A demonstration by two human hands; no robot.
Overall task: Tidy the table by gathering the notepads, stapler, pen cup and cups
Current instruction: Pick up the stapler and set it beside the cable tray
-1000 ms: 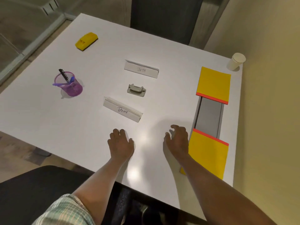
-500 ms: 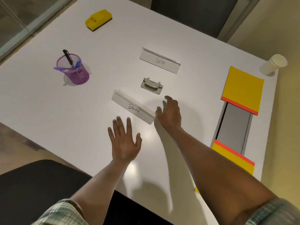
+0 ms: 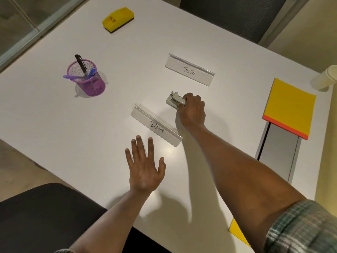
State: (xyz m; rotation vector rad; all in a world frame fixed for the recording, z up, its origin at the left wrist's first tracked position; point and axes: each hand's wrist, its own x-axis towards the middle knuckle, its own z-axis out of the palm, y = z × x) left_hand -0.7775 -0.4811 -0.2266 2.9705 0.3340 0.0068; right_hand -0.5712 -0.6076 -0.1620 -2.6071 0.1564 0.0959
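- While the white table (image 3: 54, 128) sits wide w/ things well apart, gathering has barely begun, I'd judge.
- Yellow notepad (image 3: 290, 105) lies far right, beside a grey panel (image 3: 279, 152); corner of a 2nd notepad (image 3: 237, 232) pokes out under the right arm.
- Right hand (image 3: 193, 110) closed around the grey stapler (image 3: 175, 100), between nameplates "BETA" (image 3: 189, 70) & "BEAR" (image 3: 156, 125). Stapler looks on the table or barely off, can't tell.
- Left hand (image 3: 144, 172) open, fingers spread, holding nothing, just below BEAR.
- Risk: dragging the stapler back could clip the BEAR plate, it's right beside the wrist.
- Purple mesh pen cup (image 3: 87, 77) upright at left: black pen, blue pens leaning inside. Careless grab = tips, pens spill.
- Paper cup (image 3: 326, 79) at far right edge, contents not visible; near the edge, a nudge may drop it.
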